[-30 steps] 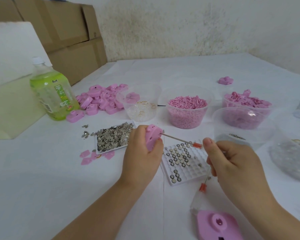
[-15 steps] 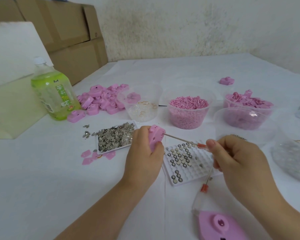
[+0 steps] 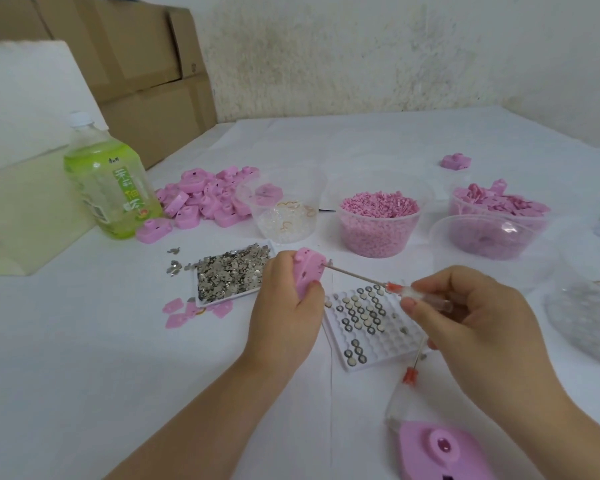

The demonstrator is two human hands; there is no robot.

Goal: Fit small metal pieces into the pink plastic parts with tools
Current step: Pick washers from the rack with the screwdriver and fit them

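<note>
Barely anything has shifted over the past second: the right hand (image 3: pixel 478 327) has rolled its thumb down to lie along the tool (image 3: pixel 357 274), and the left hand (image 3: pixel 284 317) keeps the part (image 3: pixel 307 271) where it was.

The left hand's fingers and thumb are wrapped round the pink part, which is held upright above the table (image 3: pixel 84 358) near the middle of the scene. The right hand pinches the tool's clear handle between thumb and curled fingers. Its thin shaft points to ten o'clock and its tip meets the part's three o'clock edge.

Just beside the left hand at ten o'clock, a tray (image 3: pixel 201 303) holds a heap of metal pieces (image 3: pixel 232 271). Between the hands and a little below, a grid tray (image 3: pixel 388 351) carries round discs (image 3: pixel 357 310). A second tool (image 3: pixel 411 375) lies at six o'clock from it, partly under the right hand, and a larger pink piece (image 3: pixel 437 448) sits at the frame's five o'clock edge.

Farther back, a pile (image 3: pixel 205 195) of pink parts lies at eleven o'clock, next to a green bottle (image 3: pixel 111 188). A tub (image 3: pixel 378 223) of pink bits stands at one o'clock, and cardboard boxes (image 3: pixel 146 64) are stacked behind.
</note>
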